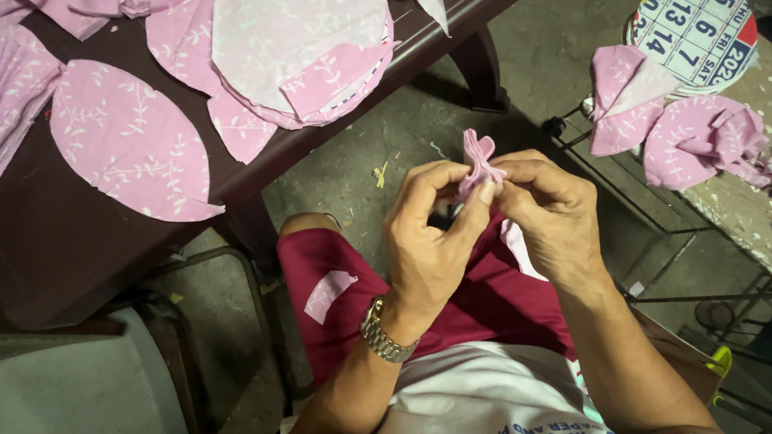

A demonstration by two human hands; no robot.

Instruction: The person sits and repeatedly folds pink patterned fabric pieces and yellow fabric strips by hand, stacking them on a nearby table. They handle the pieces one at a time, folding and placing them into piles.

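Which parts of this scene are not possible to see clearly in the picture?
Head view only:
- Folded pink fabric piece: its lower part is hidden by the fingers of the left hand and right hand.
- Needle or thread: too small to tell.
- Pink fabric circles on the dark table: the stack at the left edge is cut off.

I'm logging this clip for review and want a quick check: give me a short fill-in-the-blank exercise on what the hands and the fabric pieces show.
1. Both hands pinch a small gathered piece of ____ fabric between their fingertips.
2. The left hand has a metal ____ on its wrist.
3. Round fabric cut-outs lie on a dark ____ table at the left.
4. A small pink scrap rests on the person's ____ shorts.

Missing words: pink; watch; brown; maroon
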